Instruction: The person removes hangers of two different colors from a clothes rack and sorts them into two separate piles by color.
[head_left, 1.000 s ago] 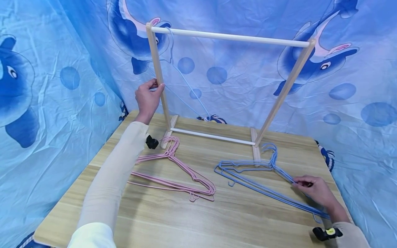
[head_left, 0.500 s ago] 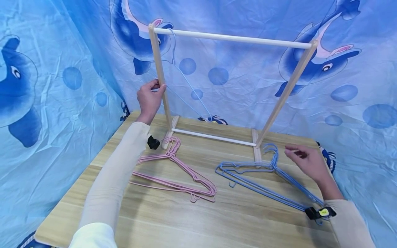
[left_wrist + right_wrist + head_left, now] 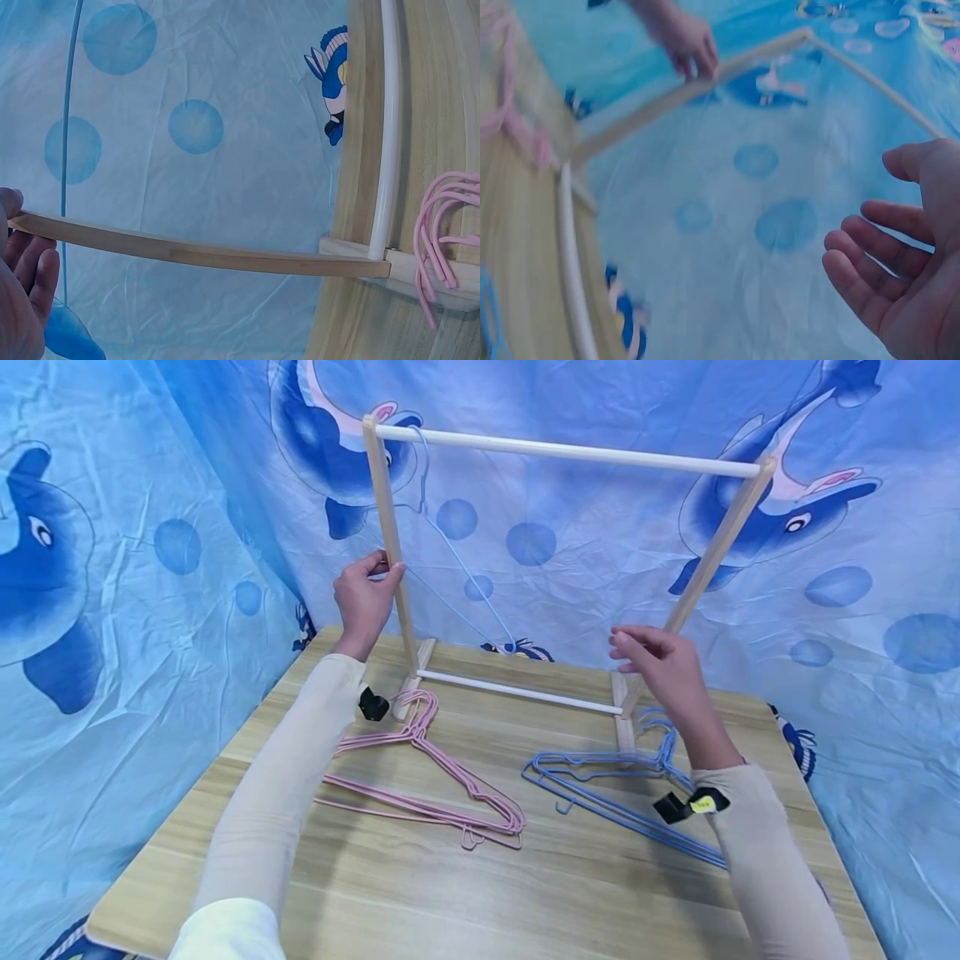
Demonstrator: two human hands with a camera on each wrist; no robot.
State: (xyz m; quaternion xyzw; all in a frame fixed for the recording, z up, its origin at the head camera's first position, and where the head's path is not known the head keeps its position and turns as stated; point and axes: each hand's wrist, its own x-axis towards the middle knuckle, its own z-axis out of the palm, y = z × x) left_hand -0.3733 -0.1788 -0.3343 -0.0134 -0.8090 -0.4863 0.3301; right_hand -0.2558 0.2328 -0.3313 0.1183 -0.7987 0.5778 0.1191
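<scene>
A small wooden clothes rack stands at the back of the table. My left hand grips its left post about halfway up. One blue hanger hangs on the top rail by that post. My right hand hovers in the air beside the right post, fingers loosely spread, holding nothing; the right wrist view shows its bare palm. Pink hangers lie in a pile on the table at the left. Blue hangers lie at the right, below my right hand.
A blue cloth with dolphin prints hangs close behind and around the table. The rack's low white crossbar runs between its feet. Bare wood lies along the front of the table.
My right hand has left the blue hangers on the table and risen up and leftward to beside the right post. The left hand keeps its grip on the left post.
</scene>
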